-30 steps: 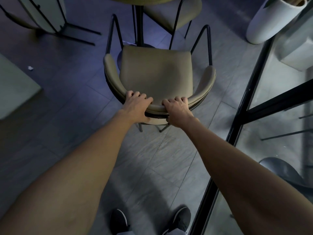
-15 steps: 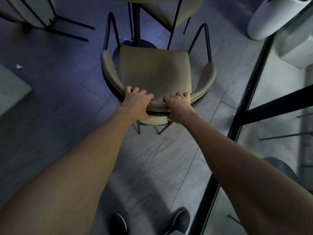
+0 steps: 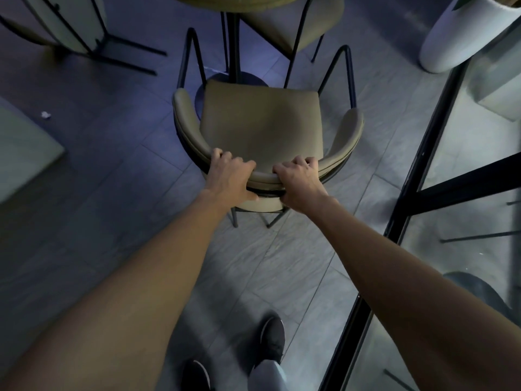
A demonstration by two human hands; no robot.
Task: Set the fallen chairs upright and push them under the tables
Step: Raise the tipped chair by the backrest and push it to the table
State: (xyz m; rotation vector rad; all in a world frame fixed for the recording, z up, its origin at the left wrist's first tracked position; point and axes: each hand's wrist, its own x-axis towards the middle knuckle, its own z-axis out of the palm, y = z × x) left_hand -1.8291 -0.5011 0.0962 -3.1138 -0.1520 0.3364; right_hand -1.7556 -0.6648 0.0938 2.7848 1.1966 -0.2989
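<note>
Chair [image 3: 260,122] is upright on its legs, olive seat facing the round table [image 3: 236,2] at the top of the view. Both hands are clamped on the curved backrest. The left hand [image 3: 229,176] and right hand [image 3: 298,182] sit a little apart, fingers hooked over the top edge, thumbs tucked under the back.

Compared with a second ago, the chair has slid forward a bit. The front of the seat now overlaps the dark round base [image 3: 203,94] of the table's pedestal [image 3: 233,46], where earlier there was a sliver of floor between them. One black shoe [image 3: 272,342] has also stepped ahead of the other, so the person looks to be walking it in. The grip hasn't budged.

So the uprighting looks done for this one and the push is underway, but most of the seat is not yet under the tabletop. The pedestal is dead ahead, so it probably won't go much deeper. A second chair [image 3: 284,21] is already tucked in on the far side.

Upper left there's what looks like another chair [image 3: 70,21] lying on its side, so there's likely more to do. A white planter [image 3: 456,32] and a black-framed glass partition [image 3: 417,170] are on the right.

No brands, labels or writing readable anywhere; it's dim and a bit soft.
</note>
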